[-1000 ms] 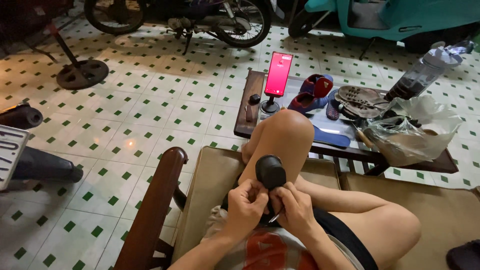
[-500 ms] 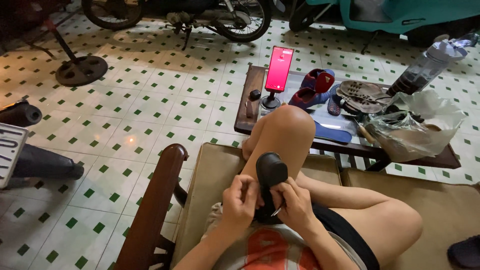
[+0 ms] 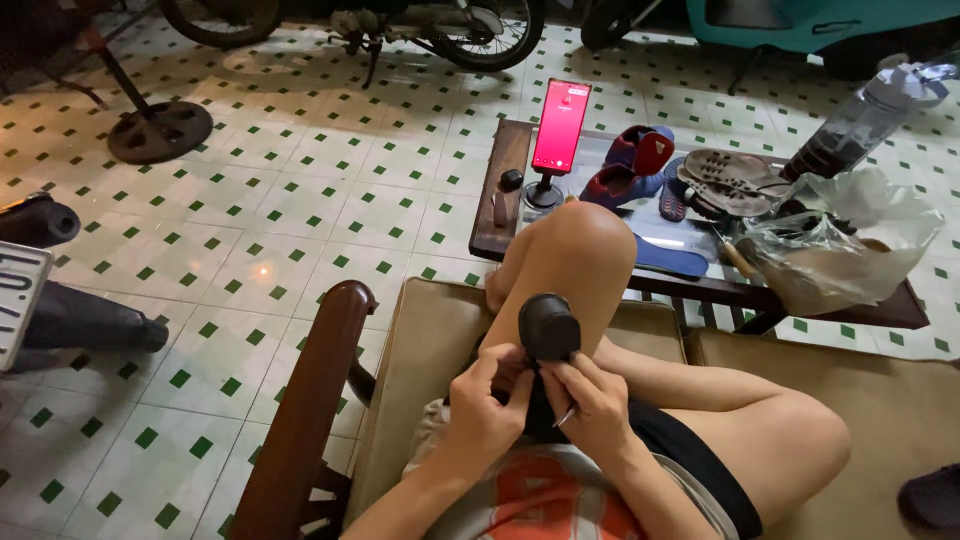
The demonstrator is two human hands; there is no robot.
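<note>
shoe: a black shoe (image 3: 548,328) is being held toe-up against the person's raised knee (image 3: 570,250), over the lap, on a cushioned wooden chair (image 3: 330,400).
left hand: the left hand (image 3: 487,408) is gripping the shoe's lower edge, fingers (image 3: 508,362) curled tight and pinching the material.
right hand: the right hand (image 3: 598,405) is pressing on the same edge from the other side, fingers closed around a thin metal tool (image 3: 566,416), likely a needle or awl; its tip is too small to tell.
progress: judging by the grip, work on the shoe's edge, stitching or mending by the look of it, is under way. how much of the edge is finished is hidden by the hands, so what is left cannot be told. the other pieces on the tabletop are lying untouched.
tabletop: a low wooden tabletop (image 3: 505,190) is standing just beyond the knee. on it a phone (image 3: 560,128) with a red screen is propped upright on a small stand.
beside the phone: blue and red shoes (image 3: 635,165) are lying next to brown soles (image 3: 725,180), with a blue insole (image 3: 670,258) near the front edge.
far right: a crumpled clear plastic bag (image 3: 835,245) is sitting on the tabletop, a large bottle (image 3: 860,120) behind it.
floor: the white and green tiled floor (image 3: 280,220) is carrying a motorbike (image 3: 350,25) and a teal scooter (image 3: 800,25) at the top.
</note>
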